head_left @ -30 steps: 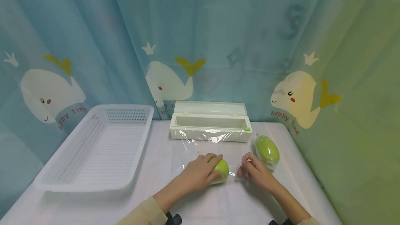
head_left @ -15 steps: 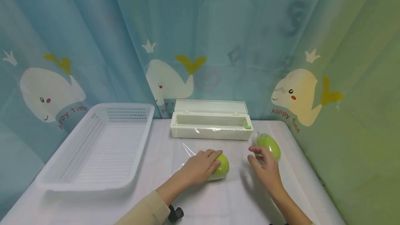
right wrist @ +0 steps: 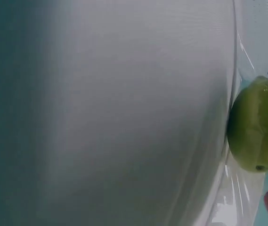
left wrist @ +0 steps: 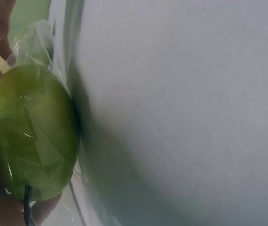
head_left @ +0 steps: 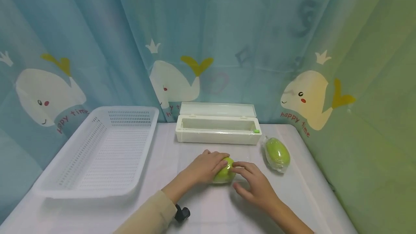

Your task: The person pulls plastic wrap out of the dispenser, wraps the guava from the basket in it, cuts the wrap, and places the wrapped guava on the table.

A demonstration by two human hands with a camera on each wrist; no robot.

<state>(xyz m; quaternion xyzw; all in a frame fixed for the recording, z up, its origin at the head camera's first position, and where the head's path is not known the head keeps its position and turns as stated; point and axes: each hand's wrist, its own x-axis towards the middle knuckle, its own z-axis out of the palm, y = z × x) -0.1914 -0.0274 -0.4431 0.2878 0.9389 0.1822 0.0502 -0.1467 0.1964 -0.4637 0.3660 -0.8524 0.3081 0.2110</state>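
A green pear (head_left: 224,175) with a dark stem lies on the table, partly covered by clear plastic wrap (left wrist: 32,42). My left hand (head_left: 205,167) grips it from the left and above. From the right, my right hand (head_left: 256,187) reaches to the pear with fingers spread and loosely bent, the fingertips at its right end. Whether they touch it is hard to tell. Beyond the right hand lies a second green pear (head_left: 277,152), wrapped in clear film. Behind both hands stands a white cling film box (head_left: 217,136) with its lid raised and a small green slider at its right end.
A white perforated plastic basket (head_left: 147,154) takes up the left side of the white-covered table (head_left: 208,212). Curtains (head_left: 247,39) with printed whales hang close behind the table and along its sides.
The right hand moved right towards the wrapped pear, then came back left to the pear under the left hand. The film stretched in front of the box has gone from there.
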